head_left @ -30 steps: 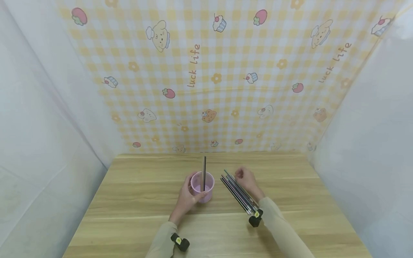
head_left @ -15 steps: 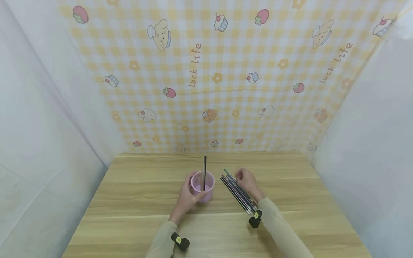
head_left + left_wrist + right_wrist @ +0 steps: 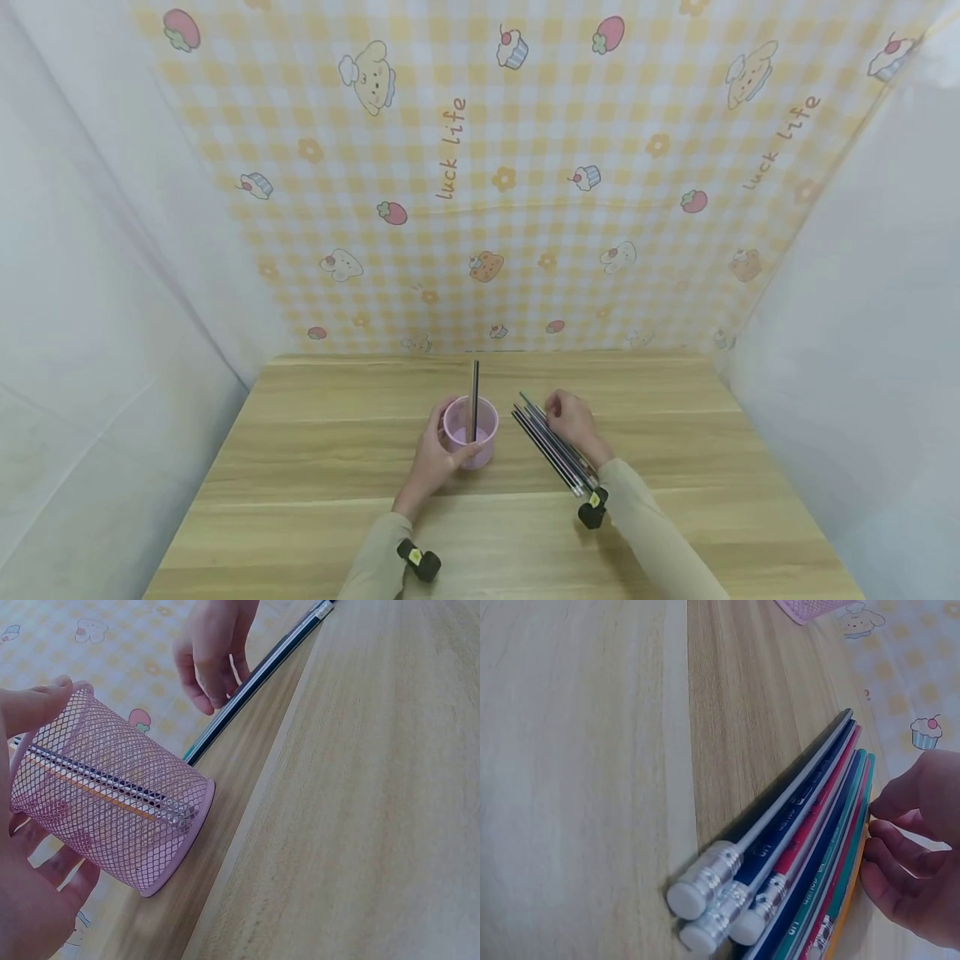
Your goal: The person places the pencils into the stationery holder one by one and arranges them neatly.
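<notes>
A pink mesh pencil cup (image 3: 480, 458) is held in my left hand (image 3: 435, 462), thumb at the near side of the rim and fingers around the far side. In the left wrist view the cup (image 3: 112, 787) leans sideways across the picture, and pencils (image 3: 97, 780) show through its mesh. My right hand (image 3: 573, 417) is over the right side of a bundle of pencils (image 3: 551, 450) on the table. In the right wrist view its curled fingertips (image 3: 877, 847) are right at an orange pencil (image 3: 849, 896) on the bundle's edge; I cannot tell whether they pinch it.
The wood-grain table (image 3: 300, 467) ends at a yellow checked backdrop (image 3: 480, 250) with cartoon prints. White sheets (image 3: 112, 333) enclose both sides. White-ended pencils, red, blue and teal among them, lie side by side with their eraser ends (image 3: 705, 881) toward me.
The view tilts very slightly. Both hands, the cup and the pencil bundle stay almost exactly where they were.
</notes>
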`<state>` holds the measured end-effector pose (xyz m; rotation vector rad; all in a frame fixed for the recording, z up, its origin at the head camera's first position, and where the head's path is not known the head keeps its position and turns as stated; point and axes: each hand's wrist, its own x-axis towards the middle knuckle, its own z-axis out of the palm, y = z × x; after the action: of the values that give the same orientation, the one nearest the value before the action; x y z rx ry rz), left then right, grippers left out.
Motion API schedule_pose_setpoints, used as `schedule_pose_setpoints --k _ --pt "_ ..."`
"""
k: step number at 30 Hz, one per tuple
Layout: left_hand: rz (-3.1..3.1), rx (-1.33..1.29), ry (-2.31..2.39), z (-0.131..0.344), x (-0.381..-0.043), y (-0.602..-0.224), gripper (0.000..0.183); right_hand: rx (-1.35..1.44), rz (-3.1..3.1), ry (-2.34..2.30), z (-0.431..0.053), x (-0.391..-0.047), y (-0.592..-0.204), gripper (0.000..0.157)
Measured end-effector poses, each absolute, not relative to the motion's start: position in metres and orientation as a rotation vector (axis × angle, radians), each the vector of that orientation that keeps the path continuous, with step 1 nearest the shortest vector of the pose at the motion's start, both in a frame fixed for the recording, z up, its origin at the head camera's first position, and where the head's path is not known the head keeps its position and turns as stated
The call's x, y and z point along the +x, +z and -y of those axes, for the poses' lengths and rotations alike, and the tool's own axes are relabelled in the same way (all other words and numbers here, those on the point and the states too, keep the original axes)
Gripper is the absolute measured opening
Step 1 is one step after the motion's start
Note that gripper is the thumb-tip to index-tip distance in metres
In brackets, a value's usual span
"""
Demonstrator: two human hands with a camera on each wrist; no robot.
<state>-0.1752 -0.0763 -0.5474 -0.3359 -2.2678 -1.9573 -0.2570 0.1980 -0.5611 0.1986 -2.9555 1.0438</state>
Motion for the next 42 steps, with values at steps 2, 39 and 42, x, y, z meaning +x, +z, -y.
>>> schedule_pose_setpoints --k 2,39,42 --pt "2.265 -0.331 -1.948 0.076 -0.179 -0.554 0.088 0.203 2.974 1.029 -0.197 -0.257 -0.560 0.011" --pt "2.293 -0.345 -1.935 0.080 -0.182 -0.564 0.087 0.323 2.877 1.195 -0.185 -0.258 -0.529 0.019" --pt "2.289 -0.358 -1.929 0.080 -0.181 -0.563 0.087 0.349 2.864 1.197 -0.182 -0.258 -0.523 0.020"
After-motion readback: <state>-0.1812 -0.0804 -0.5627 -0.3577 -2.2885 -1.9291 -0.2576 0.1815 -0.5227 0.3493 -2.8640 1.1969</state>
